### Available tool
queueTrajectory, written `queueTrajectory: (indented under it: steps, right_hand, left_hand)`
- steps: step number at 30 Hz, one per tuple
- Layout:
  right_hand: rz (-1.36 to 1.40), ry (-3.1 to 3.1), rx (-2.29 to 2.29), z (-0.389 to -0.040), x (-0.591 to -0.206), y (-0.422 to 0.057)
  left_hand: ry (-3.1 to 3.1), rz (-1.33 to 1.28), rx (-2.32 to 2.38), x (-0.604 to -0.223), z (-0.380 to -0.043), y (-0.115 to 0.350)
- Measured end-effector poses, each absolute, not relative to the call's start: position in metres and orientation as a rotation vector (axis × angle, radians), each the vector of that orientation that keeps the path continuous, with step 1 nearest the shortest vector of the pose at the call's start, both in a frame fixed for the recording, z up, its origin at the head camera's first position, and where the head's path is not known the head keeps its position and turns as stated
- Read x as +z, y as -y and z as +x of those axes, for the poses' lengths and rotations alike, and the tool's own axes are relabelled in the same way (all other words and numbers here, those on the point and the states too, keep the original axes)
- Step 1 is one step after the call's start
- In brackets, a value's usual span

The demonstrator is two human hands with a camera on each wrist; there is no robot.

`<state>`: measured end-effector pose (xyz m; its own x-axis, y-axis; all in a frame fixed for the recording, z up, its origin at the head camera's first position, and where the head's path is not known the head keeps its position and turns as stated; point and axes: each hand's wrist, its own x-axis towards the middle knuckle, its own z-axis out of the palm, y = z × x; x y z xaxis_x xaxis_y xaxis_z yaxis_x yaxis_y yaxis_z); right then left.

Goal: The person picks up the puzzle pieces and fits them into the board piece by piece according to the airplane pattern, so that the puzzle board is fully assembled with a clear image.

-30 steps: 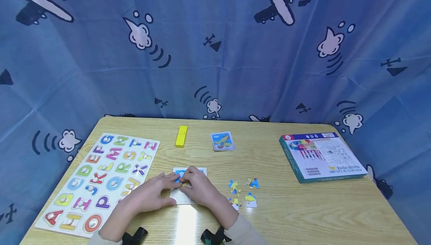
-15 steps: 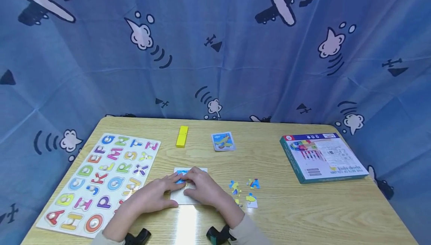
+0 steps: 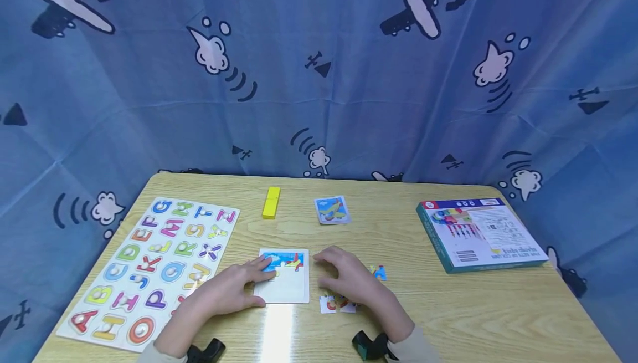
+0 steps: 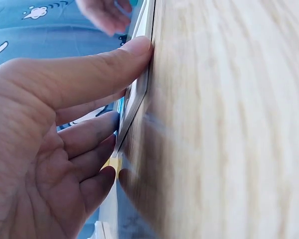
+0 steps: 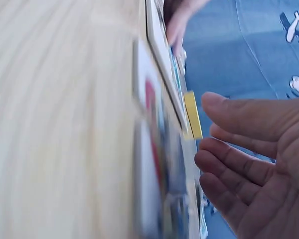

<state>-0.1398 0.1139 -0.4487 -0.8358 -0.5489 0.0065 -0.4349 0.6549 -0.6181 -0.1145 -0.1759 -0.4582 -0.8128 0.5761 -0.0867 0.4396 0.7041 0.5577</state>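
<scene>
A small white puzzle tray [image 3: 286, 290] lies near the front of the table, with a strip of joined blue, red and yellow jigsaw pieces [image 3: 298, 261] along its far side. My left hand [image 3: 231, 290] rests on the tray's left part, fingertips over the strip. In the left wrist view its thumb [image 4: 104, 72] touches the tray's edge. To the right of the tray my right hand [image 3: 349, 275] hovers above loose jigsaw pieces [image 3: 327, 305], holding nothing, its fingers loosely bent and apart. One more piece [image 3: 381, 272] shows past that hand; others may be hidden under it.
Behind the tray lie a yellow block [image 3: 271, 203] and a small picture card [image 3: 332, 210] with a yellow plane. A letter board [image 3: 164, 235] covers the left side. A flat box [image 3: 480, 235] sits at the right. A blue curtain [image 3: 319, 75] hangs behind.
My right hand has left the tray and moved right, over the loose pieces. The joined strip is now uncovered. My left hand has stayed on the tray.
</scene>
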Motion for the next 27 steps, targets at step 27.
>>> queueTrajectory:
  steps: [27]
  right_hand:
    - [-0.79, -2.724, -0.763, -0.132, -0.45, -0.171]
  left_hand:
    - [-2.631, 0.746, 0.8, -0.459, -0.115, 0.176]
